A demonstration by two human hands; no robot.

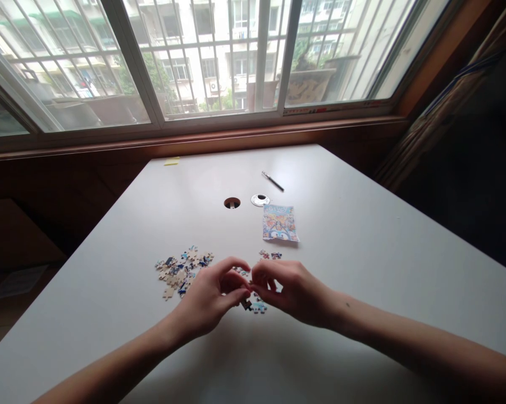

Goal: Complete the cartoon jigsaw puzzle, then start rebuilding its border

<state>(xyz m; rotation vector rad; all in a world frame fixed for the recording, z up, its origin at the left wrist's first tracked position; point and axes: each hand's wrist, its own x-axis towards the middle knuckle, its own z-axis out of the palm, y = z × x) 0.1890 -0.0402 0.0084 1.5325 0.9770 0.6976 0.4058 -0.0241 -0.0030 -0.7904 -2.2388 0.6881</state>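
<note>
The window (210, 59) lights the white tabletop (345, 269) from the far side, so tilting the work slightly toward the glass should help show its print and edges. The left hand (210, 294) and right hand (295, 287) meet at the near middle, fingers curled and thumbs drawn in; whether either grips a jigsaw piece there, I cannot tell. Keeping both wrists low, as here, should steady fine work, though the knuckles screen part of what lies beneath.

The heap of jigsaw pieces (179, 275) sits just beside the left hand, some showing their plain backs; turning those face up would make matching easier. The cartoon picture sheet (279, 223) lies beyond the right hand, well placed for comparing colours. The pen (273, 181) is farther off, out of the way.

Near the fingertips, light-blue pieces (259, 308) lie on the tabletop, with a dark piece (246, 304) just below the left thumb. A pinch by the edges, tabs lined up before light pressure, would suit such small card best.
</note>
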